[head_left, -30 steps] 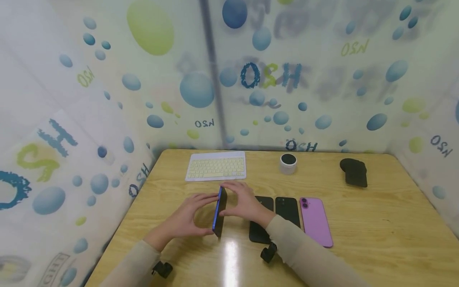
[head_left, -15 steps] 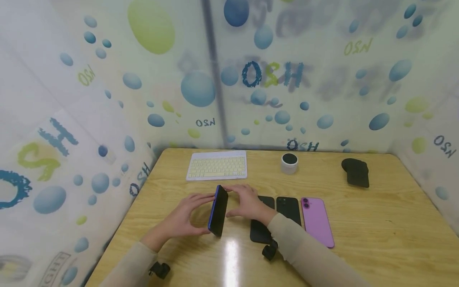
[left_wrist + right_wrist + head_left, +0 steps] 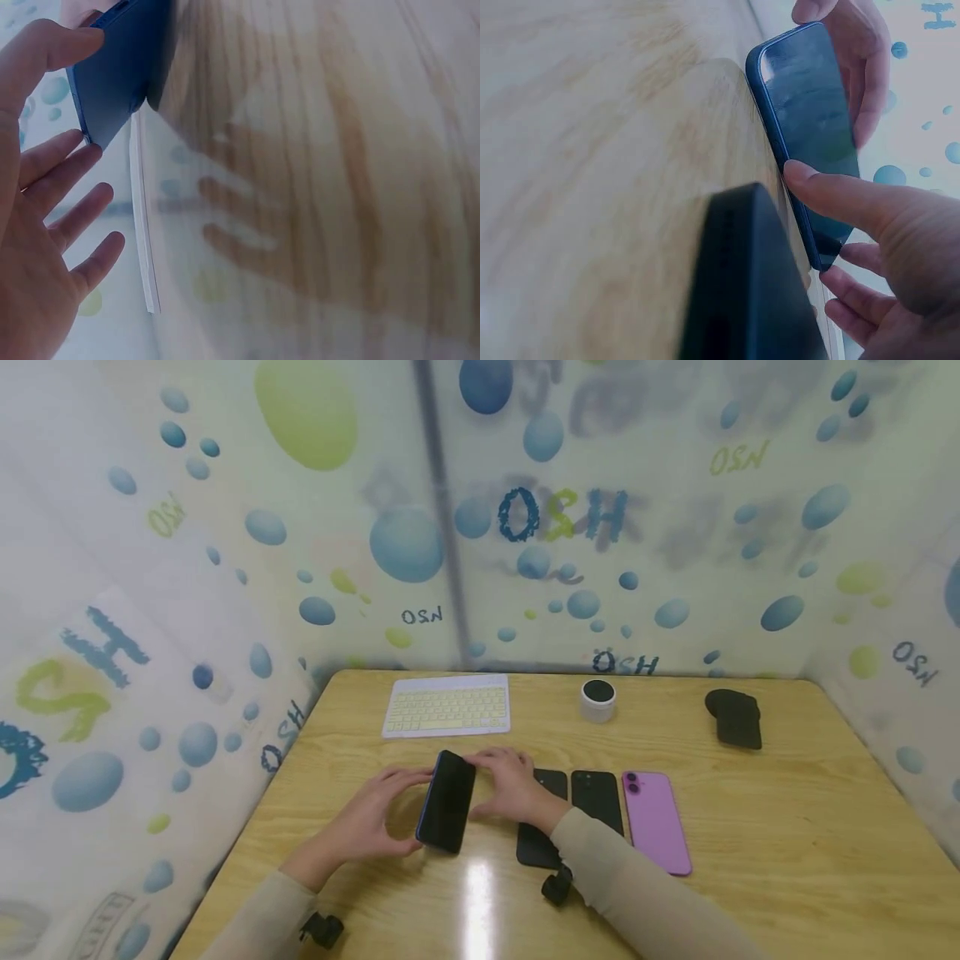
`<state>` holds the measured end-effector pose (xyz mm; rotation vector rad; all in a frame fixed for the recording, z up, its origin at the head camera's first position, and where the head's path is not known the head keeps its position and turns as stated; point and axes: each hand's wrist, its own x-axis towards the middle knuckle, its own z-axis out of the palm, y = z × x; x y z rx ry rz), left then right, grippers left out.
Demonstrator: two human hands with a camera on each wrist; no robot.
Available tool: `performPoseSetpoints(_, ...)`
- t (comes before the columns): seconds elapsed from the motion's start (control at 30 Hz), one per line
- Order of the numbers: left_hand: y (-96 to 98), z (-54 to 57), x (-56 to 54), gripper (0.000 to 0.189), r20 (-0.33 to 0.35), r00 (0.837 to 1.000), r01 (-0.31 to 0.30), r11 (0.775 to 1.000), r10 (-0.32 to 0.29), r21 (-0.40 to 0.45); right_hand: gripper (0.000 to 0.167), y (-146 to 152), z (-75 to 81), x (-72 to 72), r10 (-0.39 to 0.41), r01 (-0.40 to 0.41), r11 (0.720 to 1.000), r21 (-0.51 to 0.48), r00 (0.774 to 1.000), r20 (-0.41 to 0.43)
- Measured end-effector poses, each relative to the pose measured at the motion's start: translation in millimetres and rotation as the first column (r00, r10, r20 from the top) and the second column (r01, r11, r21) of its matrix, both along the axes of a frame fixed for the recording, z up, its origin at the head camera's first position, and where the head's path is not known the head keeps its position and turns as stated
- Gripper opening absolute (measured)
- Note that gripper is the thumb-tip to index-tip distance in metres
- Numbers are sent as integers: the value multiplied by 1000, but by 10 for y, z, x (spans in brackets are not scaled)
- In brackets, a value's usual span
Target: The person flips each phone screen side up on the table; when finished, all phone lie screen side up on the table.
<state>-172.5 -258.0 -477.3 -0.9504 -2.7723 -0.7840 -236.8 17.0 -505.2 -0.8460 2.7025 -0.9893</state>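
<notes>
A dark smartphone (image 3: 447,803) with a blue edge stands tilted, its black screen facing up and to the right. My left hand (image 3: 371,818) spans its left side, gripping it between thumb and fingers; the left wrist view shows the phone's blue back (image 3: 124,71) with the thumb at one end and fingertips at the other. My right hand (image 3: 513,789) touches the far right corner with its fingertips. Its thumb (image 3: 832,191) is spread beside the long edge, just off it in the head view and overlapping it in the right wrist view.
Two black phones (image 3: 596,797) (image 3: 536,843) and a purple phone (image 3: 658,822) lie in a row on the wooden table (image 3: 787,860), partly under my right forearm. Farther back are a white keyboard (image 3: 447,706), a small white cylinder with a black top (image 3: 597,702) and a black object (image 3: 737,720).
The phone has turned from nearly edge-on to showing its screen, leaning back to the left. My left hand has shifted slightly left with it. The right thumb has come off the screen.
</notes>
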Motion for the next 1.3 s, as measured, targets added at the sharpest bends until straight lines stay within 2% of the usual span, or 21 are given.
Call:
performPoseSetpoints(0.2, -27, -31, 5, 95, 12, 999, -44, 998, 45, -45, 89, -17, -9, -14, 11, -11, 1000, 21, 1000, -5)
performPoseSetpoints(0.37, -46, -69, -10, 95, 45, 996, -76, 989, 82, -123, 88, -21, 16, -11, 13, -13, 999, 30, 1000, 3)
performPoseSetpoints(0.6, -46, -128, -11, 91, 26, 998, -58, 981, 64, -183, 86, -43, 41, -7, 22, -21, 999, 28, 1000, -3)
performPoseSetpoints(0.83, -21, -128, -25, 89, 63, 995, -60, 976, 75, -210, 85, -2, 28, -31, 50, -48, 997, 59, 999, -19)
performPoseSetpoints(1.03, 88, -102, -15, 98, 56, 997, -48, 980, 60, -191, 78, 189, 54, -13, 74, -72, 995, 72, 997, -28)
performPoseSetpoints(1.2, 255, -67, 14, 92, 95, 994, -48, 991, 60, -122, 71, 454, 114, 47, 45, -43, 996, 79, 999, -27)
performPoseSetpoints(1.3, 375, -48, 12, 87, 122, 992, -25, 994, 38, -110, 70, 613, 130, 75, 22, -18, 996, 93, 999, -42)
